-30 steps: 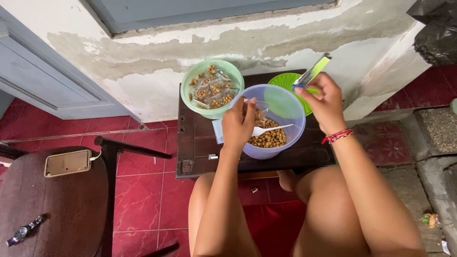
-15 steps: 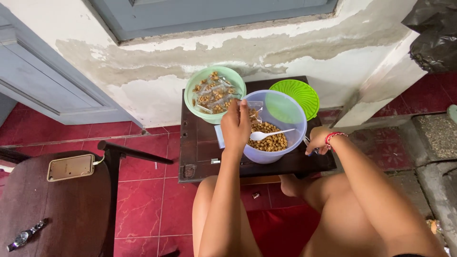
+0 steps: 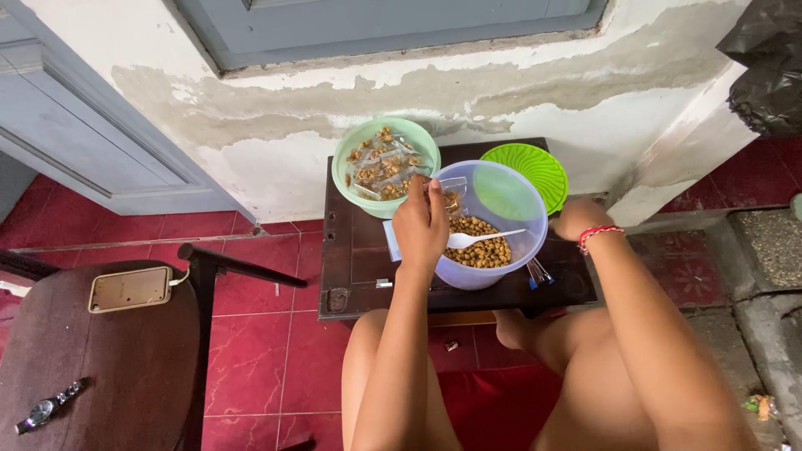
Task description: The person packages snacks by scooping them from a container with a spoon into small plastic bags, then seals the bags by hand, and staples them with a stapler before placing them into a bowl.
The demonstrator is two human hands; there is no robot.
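Two hands up: our left hand (image 3: 420,224) pinches a small clear packet (image 3: 452,194) of nuts over the blue tub (image 3: 510,242). It looks light, crinkly and slippery, so grip its top edge. Right hand (image 3: 578,219) sits by the tub; we can't tell its grip.

Left hand (image 3: 420,221) raised, fingers pinched (arm extended); right hand (image 3: 576,219) lowered, curled.

Left hand (image 3: 420,223) with small clear packet (image 3: 451,194) over blue bowl (image 3: 510,196).
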